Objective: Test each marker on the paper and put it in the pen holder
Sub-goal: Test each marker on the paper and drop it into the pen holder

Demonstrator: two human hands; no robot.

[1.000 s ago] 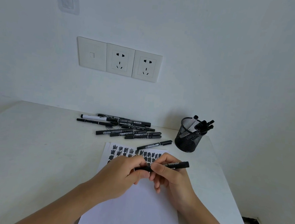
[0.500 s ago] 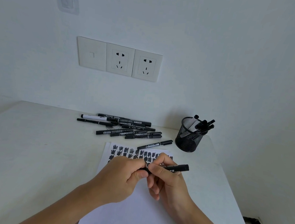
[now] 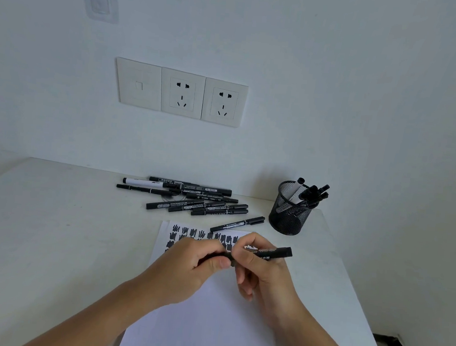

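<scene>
While both hands are meeting over the paper (image 3: pixel 208 323), the left hand (image 3: pixel 185 268) is curling its fingers (image 3: pixel 219 263) around one end of a black marker (image 3: pixel 275 253). The right hand (image 3: pixel 262 272) is pinching the marker's middle, and its other end is sticking out to the right of the right fingers. Just behind the fingers, black scribbles (image 3: pixel 188 234) are filling the top of the paper. A loose marker (image 3: pixel 237 224) is lying just past them. A pile of markers (image 3: pixel 191 197) is lying farther back on the tabletop (image 3: pixel 50 240). The pen holder (image 3: pixel 289 214) is standing back and to the right, holding several markers.
</scene>
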